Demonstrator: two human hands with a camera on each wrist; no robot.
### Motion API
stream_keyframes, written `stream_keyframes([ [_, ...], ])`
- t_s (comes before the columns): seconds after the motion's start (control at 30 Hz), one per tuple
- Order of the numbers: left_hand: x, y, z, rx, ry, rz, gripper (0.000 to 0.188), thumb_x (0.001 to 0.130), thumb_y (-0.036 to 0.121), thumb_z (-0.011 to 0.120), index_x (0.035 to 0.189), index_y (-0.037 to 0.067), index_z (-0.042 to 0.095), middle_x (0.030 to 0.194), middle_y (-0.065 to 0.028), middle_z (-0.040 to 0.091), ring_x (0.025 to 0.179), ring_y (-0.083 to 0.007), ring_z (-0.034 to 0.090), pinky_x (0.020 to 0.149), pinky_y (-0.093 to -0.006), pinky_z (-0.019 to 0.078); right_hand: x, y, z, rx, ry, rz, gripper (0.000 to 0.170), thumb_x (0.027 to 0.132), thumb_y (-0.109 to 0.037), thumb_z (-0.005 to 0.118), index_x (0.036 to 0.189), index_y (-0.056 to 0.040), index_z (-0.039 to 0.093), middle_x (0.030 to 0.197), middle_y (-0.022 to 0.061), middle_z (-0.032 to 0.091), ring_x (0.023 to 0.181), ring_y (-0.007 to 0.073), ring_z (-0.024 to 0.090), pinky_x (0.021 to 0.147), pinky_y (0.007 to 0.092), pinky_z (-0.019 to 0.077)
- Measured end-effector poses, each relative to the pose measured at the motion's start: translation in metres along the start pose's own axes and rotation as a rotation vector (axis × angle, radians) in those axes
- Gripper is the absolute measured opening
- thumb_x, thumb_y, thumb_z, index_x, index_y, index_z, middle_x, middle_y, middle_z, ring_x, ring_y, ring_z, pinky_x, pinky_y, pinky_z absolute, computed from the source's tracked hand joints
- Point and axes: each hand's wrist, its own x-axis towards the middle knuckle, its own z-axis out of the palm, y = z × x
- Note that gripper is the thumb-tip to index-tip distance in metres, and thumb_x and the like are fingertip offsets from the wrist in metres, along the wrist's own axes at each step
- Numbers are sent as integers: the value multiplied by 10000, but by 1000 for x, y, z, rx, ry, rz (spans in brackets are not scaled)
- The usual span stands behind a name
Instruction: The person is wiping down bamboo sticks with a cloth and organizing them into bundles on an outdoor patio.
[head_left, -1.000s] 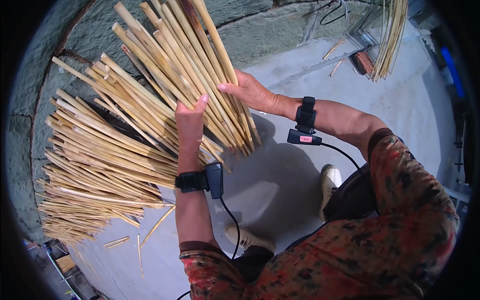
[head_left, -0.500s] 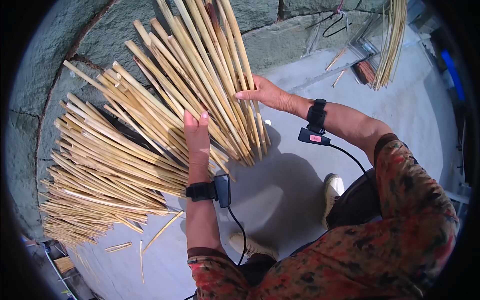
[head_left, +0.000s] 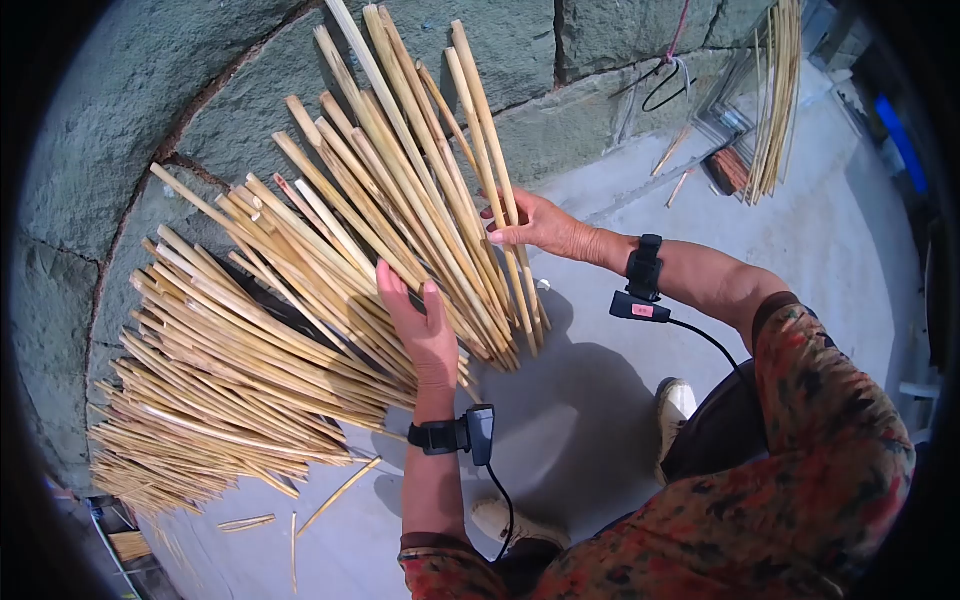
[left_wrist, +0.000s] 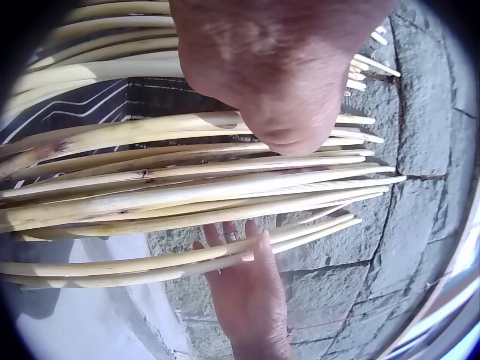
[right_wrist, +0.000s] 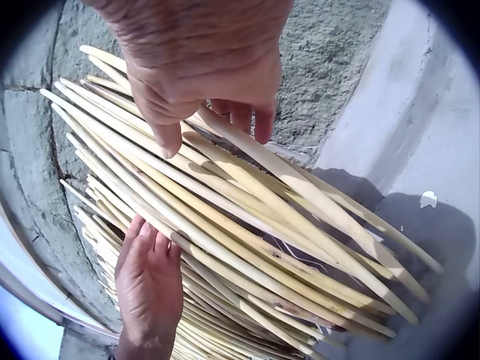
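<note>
A fan of long, pale peeled sticks (head_left: pixel 400 190) leans against the stone wall, cut ends upward. At its right side my right hand (head_left: pixel 540 225) grips two sticks (head_left: pixel 497 140) between thumb and fingers, a narrow gap parting them from the bundle. In the left wrist view, the thumb of that right hand (left_wrist: pixel 251 300) crosses these two sticks, fingers behind. My left hand (head_left: pixel 422 328) rests against the bundle's left part, thumb apart from fairly straight fingers. The right wrist view shows the left hand's fingertips (right_wrist: pixel 154 238) at the edge of the sticks.
More sticks of graded thickness (head_left: pixel 230 400) spread leftward along the stone wall (head_left: pixel 240 100). A few thin loose pieces (head_left: pixel 340 497) lie on the concrete floor. Far right, thin stalks (head_left: pixel 775 110) stand by a red brick (head_left: pixel 727 170). Shoes (head_left: pixel 677 415) are close below, and cables trail from both wrists.
My right hand has separated two sticks from the bundle's right edge. My left hand's thumb and fingers have spread wider on the sticks. The head view has shifted, so the scene sits lower and further right.
</note>
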Motion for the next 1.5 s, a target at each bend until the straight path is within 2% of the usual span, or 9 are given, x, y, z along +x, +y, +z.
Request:
stream_keyframes([
  [0.17, -7, 2, -6, 217, 84, 113, 484, 838, -17, 413, 1283, -37, 223, 1273, -177, 339, 1163, -249, 352, 989, -334, 244, 0, 0, -7, -40, 27, 30, 726, 742, -248, 677, 1302, -49, 260, 1154, 105, 449, 1113, 182, 409, 972, 329, 315],
  [0.23, -8, 16, -11, 773, 98, 310, 415, 801, -38, 445, 1204, -41, 347, 1223, -167, 367, 1162, -289, 336, 975, -370, 265, -4, -3, -8, -29, 44, 30, 730, 744, -256, 676, 1304, -51, 255, 1161, 105, 446, 1117, 185, 407, 974, 331, 312],
  [0.43, -17, 15, -1, 468, -68, 346, 195, 805, -65, 458, 969, 11, 531, 946, -104, 525, 823, -205, 527, 746, -280, 432, -18, -6, -25, -148, 61, 68, 673, 803, -312, 607, 1304, -37, 252, 1201, 125, 416, 1112, 191, 415, 951, 331, 332],
  [0.5, -24, 20, 5, 103, -360, -90, 158, 841, -35, 441, 969, -3, 528, 870, -92, 550, 756, -157, 544, 710, -256, 440, -26, 6, -34, -214, 163, 33, 607, 829, -334, 568, 1274, -26, 293, 1079, 117, 486, 1000, 172, 473, 890, 307, 389],
  [0.67, -34, 15, 26, 35, -657, -238, 145, 858, -5, 442, 978, -10, 523, 831, -76, 573, 721, -128, 562, 677, -245, 448, -64, -27, -43, -260, 217, 320, 496, 853, -308, 535, 1222, -40, 341, 976, 92, 498, 840, 132, 514, 714, 280, 475],
  [1.0, -36, 62, 82, 99, -1126, -521, 237, 799, 44, 547, 1035, 27, 527, 930, -78, 579, 889, -183, 545, 790, -287, 427, -168, -75, -33, -81, 166, 560, 393, 871, -223, 502, 1193, -32, 383, 999, 96, 519, 850, 145, 522, 771, 283, 440],
  [1.17, -53, 91, 106, 140, -1236, -627, 255, 797, 56, 548, 1050, 34, 522, 1004, -79, 565, 952, -174, 515, 852, -309, 398, -247, -77, -21, -80, 283, 615, 343, 835, -232, 517, 1114, -38, 465, 949, 142, 577, 885, 246, 555, 783, 337, 437],
  [1.27, -69, 107, 120, 8, -1131, -950, 342, 803, 35, 532, 1136, 31, 457, 1078, -91, 530, 1020, -179, 489, 895, -307, 379, -293, -89, -16, -135, 366, 744, 337, 827, -232, 522, 1098, -36, 479, 930, 149, 583, 881, 270, 562, 788, 342, 438],
  [1.5, -89, 158, 200, 96, -1349, -953, 456, 809, 57, 518, 1241, 47, 370, 1136, -113, 495, 1081, -179, 451, 917, -296, 340, -392, -121, -13, -7, 658, 820, 346, 820, -245, 534, 1093, -38, 486, 920, 146, 580, 879, 290, 568, 788, 351, 444],
])
